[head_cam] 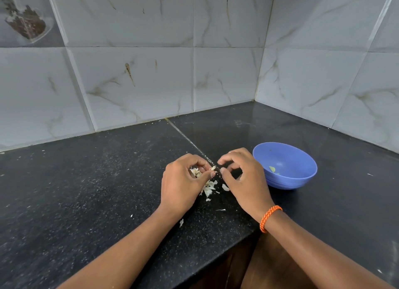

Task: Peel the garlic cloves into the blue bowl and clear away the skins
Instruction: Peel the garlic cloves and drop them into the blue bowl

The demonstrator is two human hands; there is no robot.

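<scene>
My left hand (183,180) curls around a clump of garlic and papery skins (196,172), with a pale clove tip (213,168) showing between its thumb and fingers. My right hand (241,176) is right next to it, its thumb and forefinger pinched together near that tip; whether they hold a bit of skin I cannot tell. Loose white skins (209,188) lie on the black counter under both hands. The blue bowl (287,176) stands just right of my right hand, with a peeled clove (272,169) inside.
The black granite counter (97,191) fills a tiled corner and is speckled with skin flakes, one of them (181,223) near my left wrist. Its front edge (226,243) steps back below my arms. An orange band (269,217) is on my right wrist.
</scene>
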